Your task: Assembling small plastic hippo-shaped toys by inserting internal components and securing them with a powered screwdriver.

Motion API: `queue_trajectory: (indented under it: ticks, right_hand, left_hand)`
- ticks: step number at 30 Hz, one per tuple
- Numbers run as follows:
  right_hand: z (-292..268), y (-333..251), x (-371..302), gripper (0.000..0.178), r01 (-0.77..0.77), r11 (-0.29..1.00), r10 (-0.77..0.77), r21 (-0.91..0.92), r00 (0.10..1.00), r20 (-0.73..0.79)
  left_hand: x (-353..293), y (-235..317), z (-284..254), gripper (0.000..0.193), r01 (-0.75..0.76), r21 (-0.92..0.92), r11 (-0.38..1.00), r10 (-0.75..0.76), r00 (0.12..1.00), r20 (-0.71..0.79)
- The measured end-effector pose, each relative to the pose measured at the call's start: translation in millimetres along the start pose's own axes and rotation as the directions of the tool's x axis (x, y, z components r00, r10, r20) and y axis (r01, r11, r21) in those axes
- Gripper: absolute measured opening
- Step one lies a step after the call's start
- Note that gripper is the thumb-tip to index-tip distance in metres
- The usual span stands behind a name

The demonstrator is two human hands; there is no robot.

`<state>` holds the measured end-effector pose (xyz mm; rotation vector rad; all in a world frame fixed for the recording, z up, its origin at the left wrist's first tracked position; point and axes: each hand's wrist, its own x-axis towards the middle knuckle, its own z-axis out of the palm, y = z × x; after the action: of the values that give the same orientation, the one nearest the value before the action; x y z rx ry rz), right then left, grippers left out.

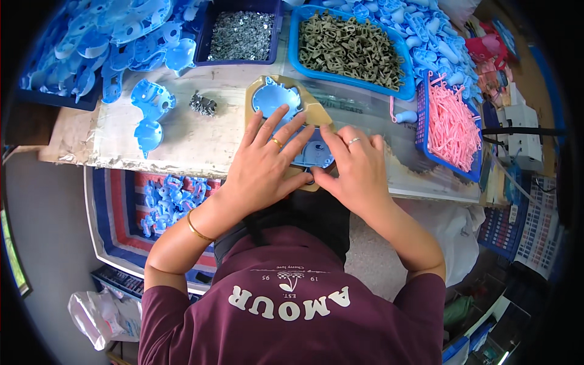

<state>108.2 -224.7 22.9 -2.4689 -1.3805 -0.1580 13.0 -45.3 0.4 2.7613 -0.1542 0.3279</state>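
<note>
A blue plastic shell part [277, 96] with a round bowl sits in a tan, angular holder [317, 113] at the table's front edge. A second blue shell section [315, 155] shows nearer me, partly under my fingers. My left hand [255, 167] lies over the holder, fingers stretched and apart across the blue plastic. My right hand [359, 173] has its index finger and thumb at the right side of the nearer section, gripping it, with the other fingers bent. Both thumb tips meet by the near edge, and what lies beneath them is mostly hidden.
Left of the holder lie a loose blue shell [152, 103] and a small heap of dark metal bits [203, 104]. Behind stand a screw tray [240, 61] and a blue tray [350, 86] of brownish parts. Pink strips fill a basket [426, 131] at right.
</note>
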Motion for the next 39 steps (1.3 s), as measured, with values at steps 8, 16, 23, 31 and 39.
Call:
queue_trajectory:
  ticks: [8,16,23,31,39]
  right_hand:
    - [-22,63,41,0.027,-0.174,0.886,0.156,0.431,0.985,0.076]
    - [3,132,84,0.019,-0.206,0.978,0.206,0.017,0.958,-0.199]
    - [-11,161,88,0.016,-0.342,0.784,0.408,0.518,0.913,-0.015]
    - [-4,142,80,0.011,-0.245,0.959,0.262,0.140,0.958,-0.117]
    - [-17,162,89,0.017,-0.426,0.448,0.542,0.786,0.829,0.141]
  left_hand:
    - [-3,-2,2,0.072,-0.003,0.005,1.000,0.003,1.000,0.003]
    - [-2,-1,2,0.073,-0.015,0.017,1.000,0.015,1.000,0.011]
    - [0,0,-1,0.073,-0.021,0.029,0.999,0.020,0.999,0.027]
    - [1,1,-2,0.075,-0.011,0.022,1.000,0.010,0.999,0.036]
    - [8,-2,-11,0.065,-0.034,-0.046,0.998,0.034,0.999,0.007]
